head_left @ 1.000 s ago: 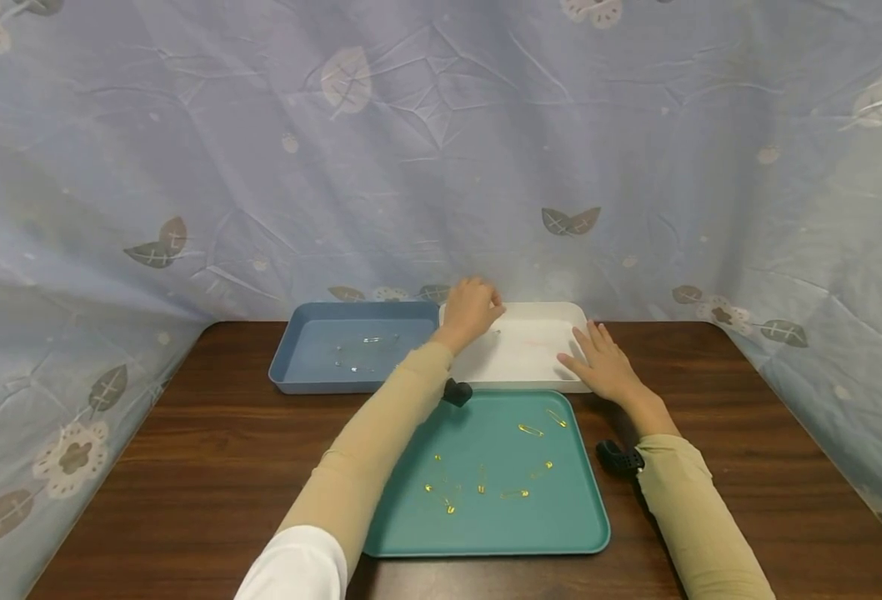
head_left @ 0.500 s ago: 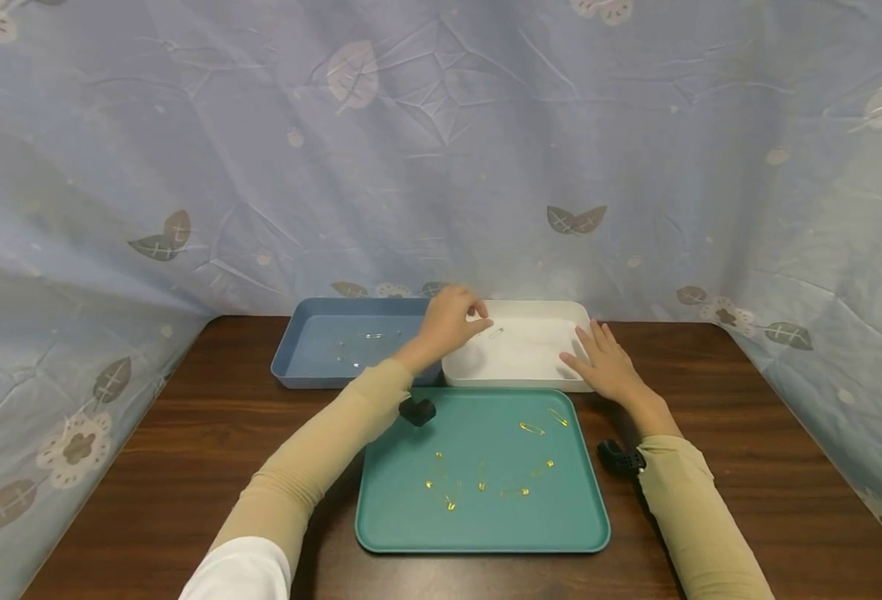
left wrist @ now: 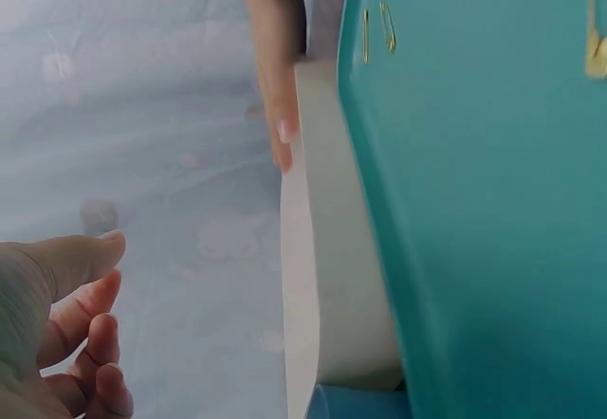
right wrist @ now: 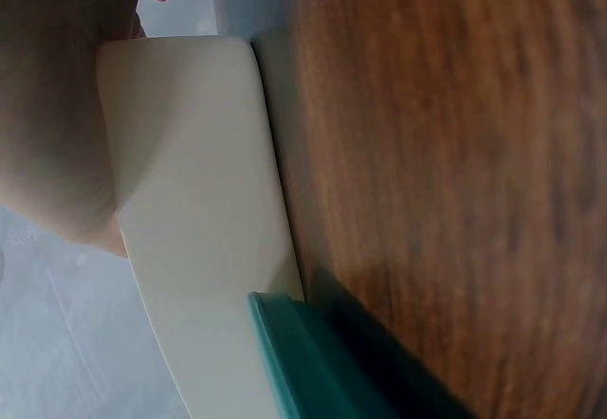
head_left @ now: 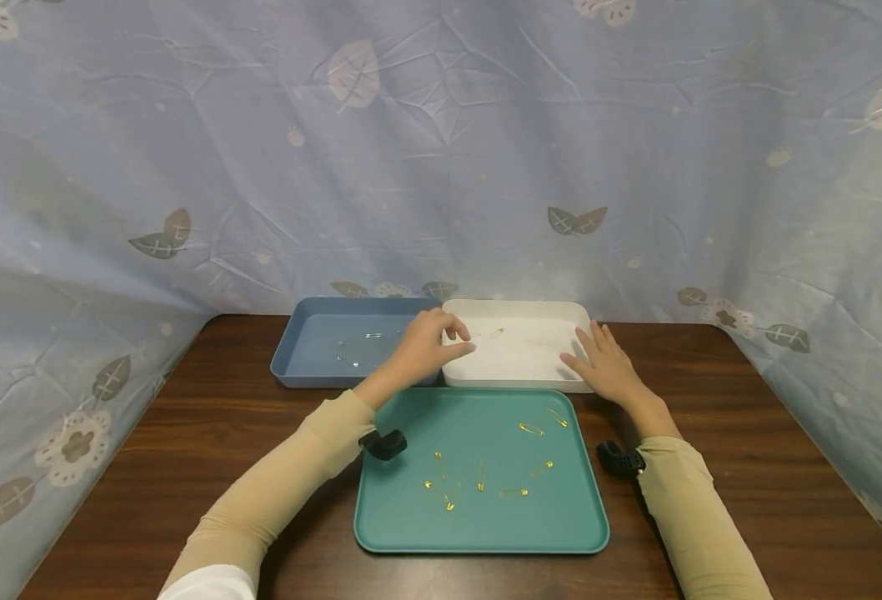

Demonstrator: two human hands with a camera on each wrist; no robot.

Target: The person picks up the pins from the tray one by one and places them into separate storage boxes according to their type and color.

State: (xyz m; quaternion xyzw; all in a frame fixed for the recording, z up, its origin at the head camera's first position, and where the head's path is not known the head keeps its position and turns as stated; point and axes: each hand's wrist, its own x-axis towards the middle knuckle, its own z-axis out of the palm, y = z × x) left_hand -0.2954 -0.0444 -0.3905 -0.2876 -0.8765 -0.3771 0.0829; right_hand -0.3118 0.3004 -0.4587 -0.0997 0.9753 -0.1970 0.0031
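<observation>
My left hand (head_left: 420, 348) hovers over the seam between the blue tray (head_left: 282, 367) and the white tray (head_left: 531, 367). In the left wrist view its thumb and loosely bent fingers hold nothing visible. Just right of its fingertips, a safety pin (head_left: 497, 333) lies in the white tray, with another faint pin beside it. My right hand (head_left: 608, 367) rests with straight, spread fingers on the right rim of the white tray. Gold safety pins (head_left: 531, 429) lie scattered over the green tray (head_left: 516, 533) in front. A few silver safety pins (head_left: 373, 336) lie in the blue tray.
The trays stand on a dark wooden table (head_left: 148, 467). Blue and white trays sit side by side at the back, the green one directly before them. A patterned cloth (head_left: 441, 167) hangs close behind and along both sides.
My left hand has moved left and toward me from above the white tray. A safety pin now shows in the white tray where the hand had been. The right hand stays put.
</observation>
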